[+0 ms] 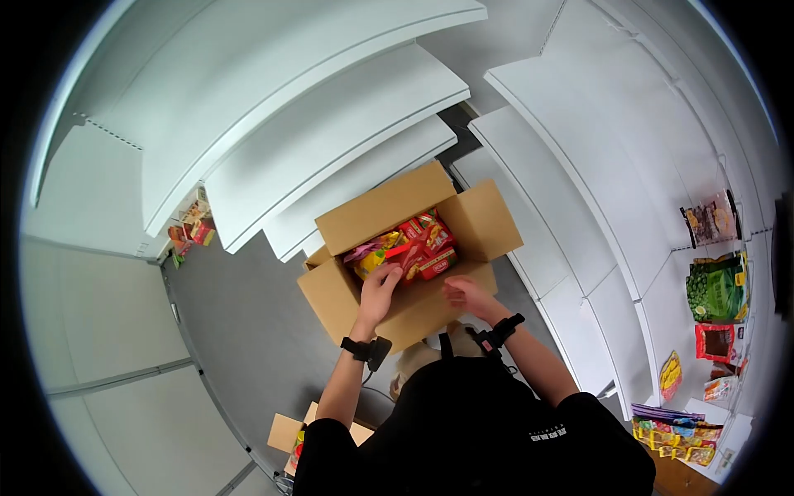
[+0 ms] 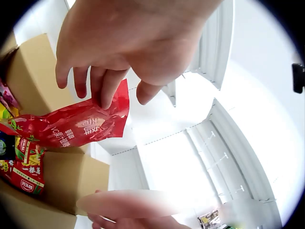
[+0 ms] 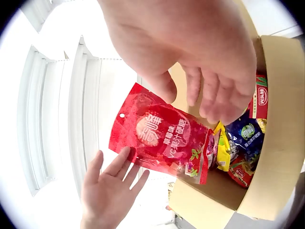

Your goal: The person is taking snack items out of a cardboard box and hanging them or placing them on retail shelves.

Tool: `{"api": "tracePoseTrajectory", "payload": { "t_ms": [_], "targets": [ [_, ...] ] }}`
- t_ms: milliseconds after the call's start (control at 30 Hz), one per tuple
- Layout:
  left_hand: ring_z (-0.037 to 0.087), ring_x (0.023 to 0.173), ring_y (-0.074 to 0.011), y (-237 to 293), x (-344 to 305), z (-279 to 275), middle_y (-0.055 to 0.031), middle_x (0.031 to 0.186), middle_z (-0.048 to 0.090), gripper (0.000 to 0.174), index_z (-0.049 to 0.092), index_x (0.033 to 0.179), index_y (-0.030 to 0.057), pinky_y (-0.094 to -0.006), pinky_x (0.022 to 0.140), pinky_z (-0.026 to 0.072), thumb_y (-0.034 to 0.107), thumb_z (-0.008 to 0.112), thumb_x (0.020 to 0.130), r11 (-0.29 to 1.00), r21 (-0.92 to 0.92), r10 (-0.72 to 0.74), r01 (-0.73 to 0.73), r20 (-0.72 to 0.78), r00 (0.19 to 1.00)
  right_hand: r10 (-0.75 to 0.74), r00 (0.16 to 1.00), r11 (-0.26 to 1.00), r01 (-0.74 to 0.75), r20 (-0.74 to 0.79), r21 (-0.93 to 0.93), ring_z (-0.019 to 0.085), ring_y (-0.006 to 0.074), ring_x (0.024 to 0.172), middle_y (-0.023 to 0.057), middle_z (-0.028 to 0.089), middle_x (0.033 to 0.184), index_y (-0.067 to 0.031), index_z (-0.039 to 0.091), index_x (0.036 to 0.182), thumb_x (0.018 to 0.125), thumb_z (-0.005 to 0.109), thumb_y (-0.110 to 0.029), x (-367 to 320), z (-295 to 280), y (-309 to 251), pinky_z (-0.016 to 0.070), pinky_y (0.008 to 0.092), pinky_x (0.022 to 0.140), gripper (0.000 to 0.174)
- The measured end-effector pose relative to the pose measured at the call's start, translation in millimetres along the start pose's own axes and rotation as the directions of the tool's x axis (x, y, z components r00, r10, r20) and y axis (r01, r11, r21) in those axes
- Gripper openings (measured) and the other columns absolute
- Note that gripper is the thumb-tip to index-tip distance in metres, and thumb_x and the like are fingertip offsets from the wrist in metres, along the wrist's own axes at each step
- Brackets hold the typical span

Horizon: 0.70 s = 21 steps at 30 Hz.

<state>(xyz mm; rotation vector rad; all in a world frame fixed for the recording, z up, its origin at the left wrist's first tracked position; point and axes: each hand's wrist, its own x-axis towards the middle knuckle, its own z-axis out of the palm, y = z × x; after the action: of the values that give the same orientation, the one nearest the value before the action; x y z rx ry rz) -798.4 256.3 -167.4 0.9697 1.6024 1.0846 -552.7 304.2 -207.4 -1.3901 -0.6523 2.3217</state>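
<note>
A red candy bag (image 3: 162, 133) with white lettering slants over the opening of a cardboard box (image 1: 385, 318). My left hand (image 1: 380, 289) touches the bag's upper end with its fingertips, the thumb standing apart from the bag in the left wrist view. My right hand (image 1: 471, 298) is at the box's near right side, empty, fingers loosely extended; in the right wrist view it hovers beside the bag. Inside the box are several snack packs, among them a dark blue pack (image 3: 245, 133), a yellow pack (image 3: 222, 148) and a red pack (image 2: 26, 176).
The box's flaps stand folded outward. White shelves (image 1: 331, 124) rise ahead, with another white shelf unit (image 1: 571, 182) at the right. Bagged snacks (image 1: 715, 289) are on the far right, more packs (image 1: 194, 227) at the left. A smaller open carton (image 1: 284, 431) is behind on the grey floor (image 1: 223, 306).
</note>
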Motion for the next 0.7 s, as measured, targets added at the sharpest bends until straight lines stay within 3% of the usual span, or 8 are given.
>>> {"api": "tracePoseTrajectory", "payload": {
  "t_ms": [167,300,367,500,600,700],
  "targets": [
    [0.052,0.108,-0.0188,74.0,-41.7,-25.6,-0.0107,0.109,0.061,0.03,0.064,0.108,-0.0022,-0.0288,0.095,0.0369,0.022,0.055,0.092,0.987,-0.121,0.115,-0.108,0.058,0.992,-0.174,0.984,0.978,0.176,0.034,-0.108,0.057,0.0155,0.098,0.0032,0.06,0.111,-0.0105,0.051,0.118,0.086,0.06,-0.026,-13.0,26.8,-2.8,0.0448,0.0318,0.083,0.036],
    [0.051,0.107,-0.0165,94.2,-66.0,-40.0,-0.0074,0.11,0.061,0.026,0.064,0.109,-0.0017,-0.0293,0.094,0.0377,0.016,0.055,0.092,0.953,-0.191,0.254,-0.236,0.071,0.965,-0.303,0.952,0.927,0.307,0.052,-0.218,0.051,0.0155,0.111,0.0042,0.053,0.125,-0.0102,0.041,0.132,0.086,0.061,-0.025,-50.8,62.7,-24.2,0.0394,0.0308,0.092,0.052],
    [0.051,0.108,-0.0154,100.8,-74.9,-47.0,-0.0056,0.112,0.059,0.025,0.063,0.11,-0.0012,-0.0293,0.093,0.0388,0.014,0.055,0.092,0.942,-0.235,0.272,-0.241,0.111,0.956,-0.358,0.924,0.913,0.376,0.131,-0.159,0.049,0.0155,0.115,0.0045,0.05,0.129,-0.009,0.04,0.133,0.087,0.061,-0.023,-61.4,72.8,-26.5,0.0376,0.0313,0.095,0.053],
    [0.051,0.11,-0.0148,128.2,-99.5,-55.0,-0.0034,0.119,0.055,0.025,0.062,0.113,-0.0003,-0.0306,0.091,0.0426,0.014,0.054,0.093,0.853,-0.521,0.18,-0.039,0.224,0.958,-0.448,0.852,0.888,0.458,0.27,0.026,0.048,0.0163,0.118,0.0044,0.049,0.129,-0.0075,0.039,0.133,0.088,0.061,-0.018,-93.7,98.6,-26.0,0.0377,0.0338,0.098,0.051],
    [0.051,0.111,-0.0149,133.9,-107.8,-59.1,-0.0036,0.123,0.053,0.026,0.06,0.116,-0.0001,-0.0333,0.091,0.0447,0.013,0.052,0.094,0.775,-0.63,0.189,0.035,0.286,0.939,-0.442,0.814,0.897,0.401,0.377,0.187,0.051,0.0166,0.114,0.0053,0.052,0.126,-0.0066,0.041,0.131,0.088,0.061,-0.012,-99.1,103.6,-15.0,0.041,0.0343,0.097,0.048],
    [0.051,0.112,-0.0167,130.6,-112.4,-59.9,-0.0053,0.125,0.053,0.031,0.054,0.122,0.0009,-0.0358,0.091,0.0461,0.012,0.051,0.093,0.74,-0.67,0.215,0.053,0.311,0.926,-0.397,0.82,0.918,0.343,0.413,0.201,0.057,0.0169,0.106,0.006,0.056,0.119,-0.0065,0.043,0.129,0.087,0.062,-0.01,-121.5,107.7,-5.8,0.0456,0.0337,0.091,0.047]
  ]
}}
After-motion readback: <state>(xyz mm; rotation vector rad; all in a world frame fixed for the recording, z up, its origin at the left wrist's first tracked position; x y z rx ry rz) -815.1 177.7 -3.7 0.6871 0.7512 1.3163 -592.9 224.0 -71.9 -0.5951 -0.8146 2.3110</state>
